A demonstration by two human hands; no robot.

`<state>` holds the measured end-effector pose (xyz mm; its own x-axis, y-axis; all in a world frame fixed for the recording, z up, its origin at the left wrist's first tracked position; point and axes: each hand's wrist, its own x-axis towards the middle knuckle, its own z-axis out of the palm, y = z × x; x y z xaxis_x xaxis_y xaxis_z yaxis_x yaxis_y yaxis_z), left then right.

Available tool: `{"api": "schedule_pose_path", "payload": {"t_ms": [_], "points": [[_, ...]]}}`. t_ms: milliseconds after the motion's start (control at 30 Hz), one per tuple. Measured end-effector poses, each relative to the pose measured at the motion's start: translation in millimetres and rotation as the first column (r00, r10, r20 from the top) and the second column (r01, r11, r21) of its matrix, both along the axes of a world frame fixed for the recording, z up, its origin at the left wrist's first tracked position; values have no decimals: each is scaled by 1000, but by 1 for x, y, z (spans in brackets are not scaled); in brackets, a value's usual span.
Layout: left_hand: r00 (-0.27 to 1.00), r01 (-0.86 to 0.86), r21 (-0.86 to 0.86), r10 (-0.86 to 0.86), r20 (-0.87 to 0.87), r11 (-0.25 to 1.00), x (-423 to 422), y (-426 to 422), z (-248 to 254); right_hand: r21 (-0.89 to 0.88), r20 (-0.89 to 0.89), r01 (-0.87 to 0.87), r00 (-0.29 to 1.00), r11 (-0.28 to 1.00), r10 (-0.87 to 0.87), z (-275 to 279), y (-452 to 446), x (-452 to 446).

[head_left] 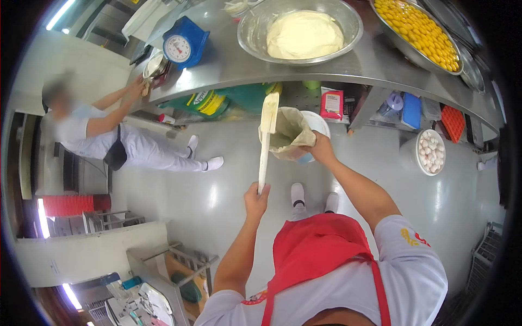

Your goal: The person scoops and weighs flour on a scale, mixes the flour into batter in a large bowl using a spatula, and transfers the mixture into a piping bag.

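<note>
My left hand (256,201) is closed around the lower end of a long-handled spatula (265,144), whose pale, smeared blade points up towards the counter. Just right of the blade, my right hand (321,148) grips the rim of an open, greyish cloth-like bag (291,136). The bag's mouth faces up, and its inside looks coated. Behind it shows a white bucket (319,124), partly hidden. On the counter beyond, a big steel bowl (247,33) holds a mound of pale dough or cream (304,33).
A steel counter (217,70) spans the top, with a blue scale (187,42) and a bowl of egg yolks (418,35). A bucket of eggs (431,152) stands on the floor at right. At left, a person (92,122) works at the counter's end.
</note>
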<state>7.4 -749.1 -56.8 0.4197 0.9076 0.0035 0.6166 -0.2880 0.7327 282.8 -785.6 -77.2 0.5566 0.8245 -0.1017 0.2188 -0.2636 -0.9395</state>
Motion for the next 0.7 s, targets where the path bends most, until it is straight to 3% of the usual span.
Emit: {"api": "schedule_pose_path", "payload": {"t_ms": [67,133,167,233,267,300,367,400,467,533,600,700], "points": [[1000,5,-23,-4,27,1000,8,2,-7,46,-42,-2,999,999,4,-10,1,-21],[968,-19,-296,92,235,955,21,2,-12,68,-125,3,992,998,6,0,-1,-43],[965,-24,-293,99,242,956,21,1,-12,70,-119,-5,993,997,14,-2,3,-47],[960,-39,-503,172,221,863,15,-7,-8,91,-82,-22,996,996,29,-4,11,-51],[958,-43,-498,176,225,866,2,-13,-15,205,-210,54,978,977,-10,-1,14,-45],[970,-53,-449,153,190,892,-18,-21,-26,210,-208,44,978,977,0,1,18,-36],[979,-55,-391,127,160,919,-25,-19,-28,151,-38,-2,999,989,8,3,26,-13],[981,-53,-380,121,155,923,-20,-15,-23,128,-117,-20,993,992,35,3,28,-15],[981,-52,-369,116,154,928,-6,-7,-10,129,-71,-47,996,991,56,-6,29,-27],[927,-43,-521,228,296,853,14,2,-2,98,-14,-90,996,991,92,-4,30,-35],[945,-45,-489,196,261,871,-9,-2,-37,111,-59,-62,996,992,69,0,32,-26],[956,-68,-462,190,223,884,-25,-6,-42,99,-99,-13,995,995,23,-7,44,-7]]}}
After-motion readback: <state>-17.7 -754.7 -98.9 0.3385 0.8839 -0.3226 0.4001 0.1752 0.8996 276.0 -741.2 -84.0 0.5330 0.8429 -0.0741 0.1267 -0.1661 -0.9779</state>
